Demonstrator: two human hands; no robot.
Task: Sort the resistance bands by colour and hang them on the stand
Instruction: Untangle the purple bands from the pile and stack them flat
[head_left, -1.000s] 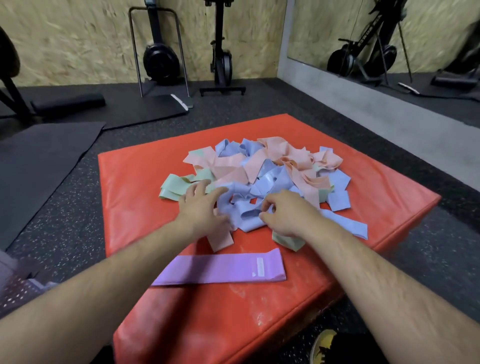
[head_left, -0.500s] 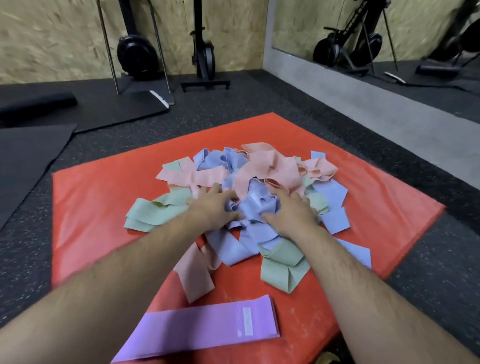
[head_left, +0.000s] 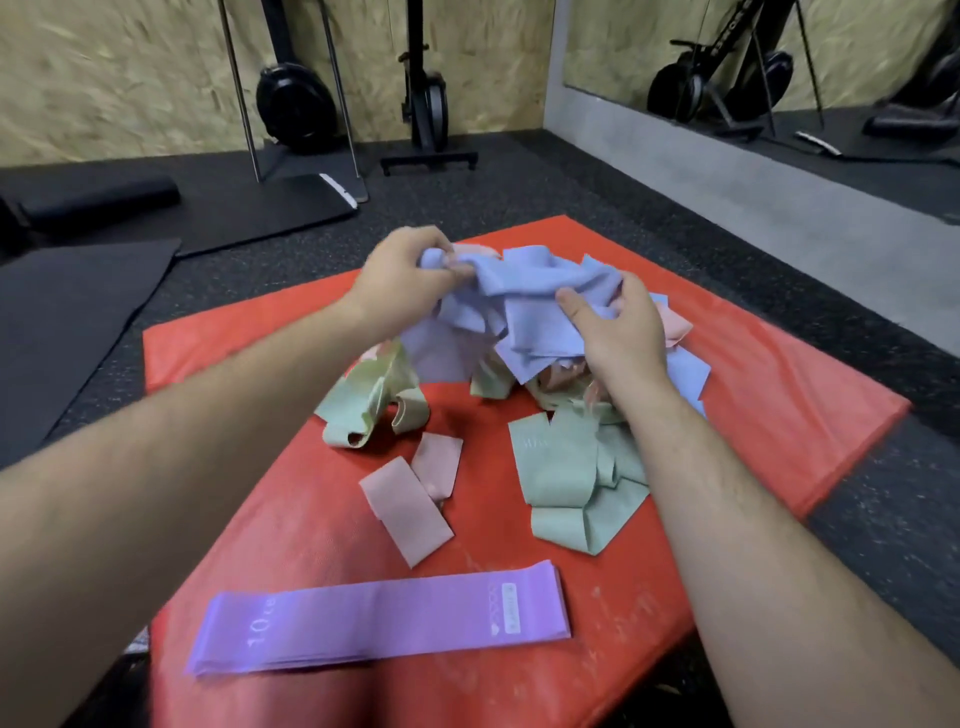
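Gripping blue bands (head_left: 540, 306), both hands (head_left: 400, 280) (head_left: 618, 338) hang over a red mat (head_left: 779, 415) on black flooring (head_left: 571, 182).

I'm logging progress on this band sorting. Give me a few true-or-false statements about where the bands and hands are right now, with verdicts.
1. Both the left hand and the right hand grip a bunch of blue bands held above the red mat. True.
2. The purple bands lie flat near the mat's near edge. True.
3. The left hand pinches the pink band in the middle of the mat. False: it lies loose on the mat, and no hand touches it.
4. The green bands hang on a stand. False: they lie crumpled on the mat.
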